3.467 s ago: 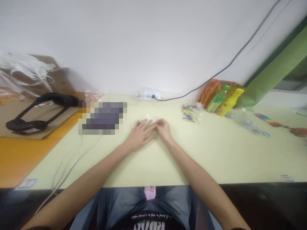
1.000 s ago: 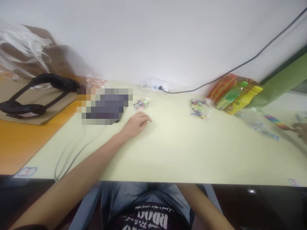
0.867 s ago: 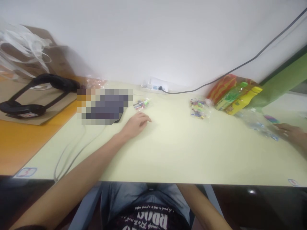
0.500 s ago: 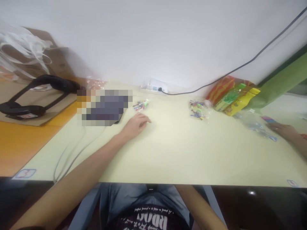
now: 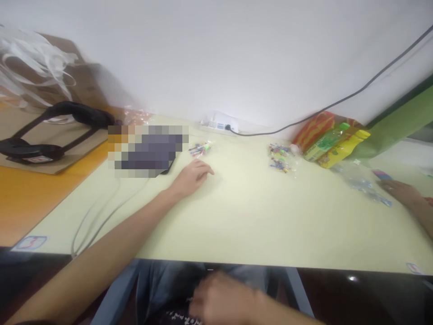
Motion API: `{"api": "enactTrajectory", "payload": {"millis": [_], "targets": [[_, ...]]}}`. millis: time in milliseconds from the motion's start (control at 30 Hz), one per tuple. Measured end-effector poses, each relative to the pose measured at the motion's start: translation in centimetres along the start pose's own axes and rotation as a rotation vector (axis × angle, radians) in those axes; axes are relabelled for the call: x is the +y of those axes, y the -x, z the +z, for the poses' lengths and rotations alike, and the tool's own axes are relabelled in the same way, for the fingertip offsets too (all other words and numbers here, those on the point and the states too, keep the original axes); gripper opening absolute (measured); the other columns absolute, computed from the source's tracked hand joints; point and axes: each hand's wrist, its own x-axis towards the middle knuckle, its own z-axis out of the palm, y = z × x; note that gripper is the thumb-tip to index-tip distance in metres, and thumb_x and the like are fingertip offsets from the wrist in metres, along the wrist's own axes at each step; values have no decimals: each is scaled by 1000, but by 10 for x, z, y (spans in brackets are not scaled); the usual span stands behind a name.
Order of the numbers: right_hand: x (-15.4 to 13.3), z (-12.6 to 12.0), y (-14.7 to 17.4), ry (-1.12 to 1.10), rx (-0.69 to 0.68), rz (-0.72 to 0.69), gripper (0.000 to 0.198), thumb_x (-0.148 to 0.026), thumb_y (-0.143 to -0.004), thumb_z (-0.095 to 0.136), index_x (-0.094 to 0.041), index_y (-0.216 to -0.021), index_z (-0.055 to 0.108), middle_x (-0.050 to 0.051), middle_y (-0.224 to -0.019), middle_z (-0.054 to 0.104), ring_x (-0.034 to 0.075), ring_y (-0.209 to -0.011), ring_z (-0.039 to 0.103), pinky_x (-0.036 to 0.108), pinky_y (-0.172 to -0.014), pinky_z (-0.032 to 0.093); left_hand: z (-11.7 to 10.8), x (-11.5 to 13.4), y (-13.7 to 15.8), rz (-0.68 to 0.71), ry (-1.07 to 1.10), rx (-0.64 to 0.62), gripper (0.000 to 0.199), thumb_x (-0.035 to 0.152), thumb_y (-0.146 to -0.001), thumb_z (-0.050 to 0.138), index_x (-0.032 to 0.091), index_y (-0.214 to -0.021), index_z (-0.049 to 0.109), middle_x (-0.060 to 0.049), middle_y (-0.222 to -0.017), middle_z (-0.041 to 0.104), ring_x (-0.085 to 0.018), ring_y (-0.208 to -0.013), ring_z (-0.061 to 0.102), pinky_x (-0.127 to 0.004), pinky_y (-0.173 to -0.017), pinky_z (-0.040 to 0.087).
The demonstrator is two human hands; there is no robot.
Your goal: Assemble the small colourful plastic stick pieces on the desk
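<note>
My left hand (image 5: 193, 176) rests on the pale table (image 5: 243, 216), loosely bent with fingers apart and nothing visible in it. Just beyond its fingertips lies a small clear packet of colourful pieces (image 5: 202, 148). To its left is a dark flat device (image 5: 149, 151), mostly pixelated. Below the table edge, over my lap, my right hand (image 5: 223, 298) is smeared by motion, so its fingers cannot be made out.
Two more packets (image 5: 281, 155) lie right of centre, near green and yellow packages (image 5: 334, 146). At the right, another person's hand (image 5: 399, 189) lies beside a clear bag (image 5: 363, 183). A power strip (image 5: 218, 125) sits against the wall; a black frame (image 5: 64, 131) stands left.
My right hand has come up into view over my lap, where only the forearm showed before. My left hand stays in place on the table.
</note>
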Motion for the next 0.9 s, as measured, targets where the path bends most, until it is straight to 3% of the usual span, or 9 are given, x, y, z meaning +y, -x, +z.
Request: {"api": "enactTrajectory", "payload": {"millis": [67,100,167,300,400,500,600,700,900], "targets": [[-9,-16,6,-59,47,-283,23,-29,-100,68,-21,-78,64,-4,-68,65,7,-59,55,17,-58,48,0,1,0,12,0,1,29,12,-96,49,22,-104,76,-6,-109,75,-23,-110,66,-43,-105,52],[-4,-34,13,1,141,-273,23,-22,-98,65,-22,-76,61,-4,-66,62,9,-56,53,20,-57,47,0,2,0,16,1,1,29,12,-96,49,22,-104,76,-6,-109,75,-23,-110,66,-43,-105,52],[29,-83,35,189,410,-30,19,-19,-97,59,-23,-78,60,-3,-64,60,14,-58,53,28,-60,46,1,3,-1,18,1,-1,29,12,-96,50,22,-103,76,-6,-109,75,-24,-110,66,-44,-105,52],[153,-175,102,503,855,681,21,-22,-98,47,-21,-100,67,11,-97,72,25,-91,65,40,-86,51,0,4,0,-4,5,-6,29,14,-96,49,22,-102,76,-7,-108,75,-25,-110,66,-45,-104,52],[229,-186,151,634,909,1220,37,-39,-96,53,-15,-120,68,22,-124,66,41,-121,55,59,-100,44,0,2,1,-38,10,7,29,15,-97,49,23,-101,77,-6,-108,75,-24,-110,67,-44,-105,52],[262,-159,180,503,871,1479,58,-51,-93,58,-16,-139,64,25,-136,59,44,-127,50,61,-101,43,0,1,0,-49,16,12,28,15,-97,50,23,-101,77,-6,-108,75,-23,-109,67,-43,-104,52],[265,-136,190,383,790,1501,53,-51,-92,58,-22,-135,70,21,-131,62,42,-123,53,58,-102,43,1,0,-1,-51,31,9,27,16,-98,50,23,-101,77,-6,-108,75,-23,-109,67,-43,-104,52],[261,-134,186,319,821,1389,44,-44,-92,54,-17,-117,78,21,-119,66,39,-116,58,55,-102,44,0,2,-3,-66,36,-1,27,19,-99,51,23,-101,77,-6,-108,75,-24,-109,67,-44,-105,52],[242,-123,142,221,813,1168,33,-34,-91,54,-14,-98,80,17,-103,69,27,-92,65,41,-93,51,0,17,-2,-46,3,-11,26,32,-105,51,24,-115,73,-7,-121,72,-24,-119,65,-45,-113,49]]}}
